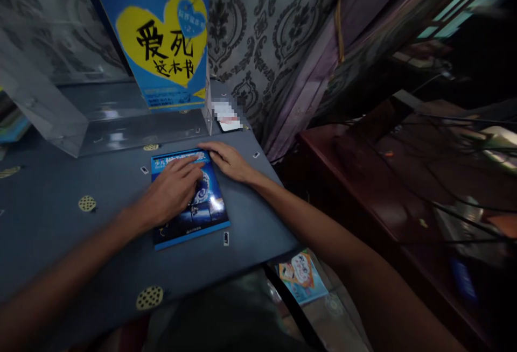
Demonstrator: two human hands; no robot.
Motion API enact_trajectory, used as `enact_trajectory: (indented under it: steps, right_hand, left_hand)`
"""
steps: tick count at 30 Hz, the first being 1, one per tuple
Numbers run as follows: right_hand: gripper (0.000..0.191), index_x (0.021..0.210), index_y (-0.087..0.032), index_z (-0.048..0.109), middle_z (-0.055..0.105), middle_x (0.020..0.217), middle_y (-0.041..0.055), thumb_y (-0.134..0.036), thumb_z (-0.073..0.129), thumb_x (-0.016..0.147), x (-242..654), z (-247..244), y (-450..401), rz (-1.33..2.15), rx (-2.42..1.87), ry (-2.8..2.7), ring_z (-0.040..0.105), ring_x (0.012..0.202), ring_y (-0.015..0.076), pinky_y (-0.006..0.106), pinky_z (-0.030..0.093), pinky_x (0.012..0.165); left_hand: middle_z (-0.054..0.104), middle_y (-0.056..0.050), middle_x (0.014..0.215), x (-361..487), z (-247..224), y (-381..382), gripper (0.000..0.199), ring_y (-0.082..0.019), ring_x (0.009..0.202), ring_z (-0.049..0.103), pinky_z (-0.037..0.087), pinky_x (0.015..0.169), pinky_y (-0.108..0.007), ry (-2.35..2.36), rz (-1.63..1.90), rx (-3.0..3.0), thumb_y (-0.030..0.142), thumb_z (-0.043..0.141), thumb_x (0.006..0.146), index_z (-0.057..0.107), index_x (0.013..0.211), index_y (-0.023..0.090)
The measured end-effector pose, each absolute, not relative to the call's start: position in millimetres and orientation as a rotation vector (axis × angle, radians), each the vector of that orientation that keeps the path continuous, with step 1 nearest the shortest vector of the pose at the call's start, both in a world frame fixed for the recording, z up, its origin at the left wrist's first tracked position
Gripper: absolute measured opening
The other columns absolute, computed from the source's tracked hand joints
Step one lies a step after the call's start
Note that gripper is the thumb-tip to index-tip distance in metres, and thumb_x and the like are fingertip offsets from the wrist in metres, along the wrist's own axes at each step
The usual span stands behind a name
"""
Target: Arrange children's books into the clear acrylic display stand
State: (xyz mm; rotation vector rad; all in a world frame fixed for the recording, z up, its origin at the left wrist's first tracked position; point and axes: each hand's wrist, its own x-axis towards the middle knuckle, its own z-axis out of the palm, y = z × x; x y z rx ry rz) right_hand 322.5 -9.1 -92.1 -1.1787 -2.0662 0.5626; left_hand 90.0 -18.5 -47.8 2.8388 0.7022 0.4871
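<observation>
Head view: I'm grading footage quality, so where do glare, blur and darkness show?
In the head view, glare whitens part of the blue book; in that view, the left forearm looks smeared, the reddish table at right is dim, and a pixelated patch hides detail near the grey table's back corner.

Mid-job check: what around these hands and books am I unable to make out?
All in the head view:
Dark blue book: part of its cover and title, covered by the left hand.
Right hand: some fingers, hidden by the hand itself, so its grip is unclear.
Upright blue cover: top, cut off by the upper edge.
Flat item beside the clear stand: largely pixelated.
</observation>
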Motion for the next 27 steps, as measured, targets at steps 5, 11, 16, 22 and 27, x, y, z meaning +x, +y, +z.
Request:
enact_trajectory:
  steps: [5, 11, 16, 22, 27]
  right_hand:
    - [0.043, 0.140, -0.018, 0.056, 0.061, 0.146, 0.0090, -0.023, 0.038, 0.101, 323, -92, -8, 0.532, -1.169, -2.120, 0.055, 0.135, 0.0208, 0.042, 0.040, 0.116]
    - [0.042, 0.141, -0.019, 0.056, 0.058, 0.149, 0.0090, -0.025, 0.044, 0.101, 319, -93, -9, 0.489, -1.217, -2.151, 0.050, 0.140, 0.0229, 0.045, 0.034, 0.120]
    - [0.037, 0.132, -0.018, 0.064, 0.067, 0.138, 0.0098, -0.029, 0.050, 0.099, 313, -86, -17, 0.507, -1.286, -2.083, 0.060, 0.128, 0.0244, 0.042, 0.041, 0.113]
    - [0.034, 0.121, -0.014, 0.070, 0.078, 0.096, 0.0052, -0.030, 0.048, 0.100, 309, -76, -23, 0.818, -1.177, -1.857, 0.067, 0.082, 0.0159, 0.028, 0.050, 0.079]
    - [0.032, 0.114, -0.013, 0.071, 0.077, 0.085, 0.0038, -0.031, 0.050, 0.098, 308, -75, -21, 0.894, -1.138, -1.798, 0.066, 0.075, 0.0140, 0.026, 0.048, 0.073]
  left_hand:
    - [0.069, -0.010, 0.133, 103, -49, -42, 0.033, -0.026, 0.139, 0.052, 0.041, 0.117, -0.053, 0.496, 0.298, 2.741, 0.010, 0.039, 0.091, 0.063, 0.112, 0.019]
    - [0.071, -0.010, 0.128, 102, -44, -87, 0.028, -0.025, 0.132, 0.058, 0.041, 0.118, -0.051, 0.340, 0.228, 2.786, 0.024, 0.043, 0.101, 0.064, 0.120, 0.020]
    - [0.075, -0.007, 0.095, 90, -40, -99, 0.032, -0.021, 0.098, 0.069, 0.052, 0.102, -0.043, 0.478, 0.350, 2.898, 0.025, 0.037, 0.104, 0.068, 0.097, 0.020]
    - [0.068, -0.002, 0.069, 49, -34, -92, 0.036, -0.019, 0.063, 0.066, 0.048, 0.061, -0.030, 0.969, 0.356, 2.955, 0.036, 0.038, 0.105, 0.066, 0.087, 0.022]
    - [0.072, -0.008, 0.096, 62, -24, -82, 0.027, -0.026, 0.092, 0.069, 0.049, 0.065, -0.031, 1.293, 0.190, 2.948, 0.042, 0.045, 0.101, 0.064, 0.097, 0.022]
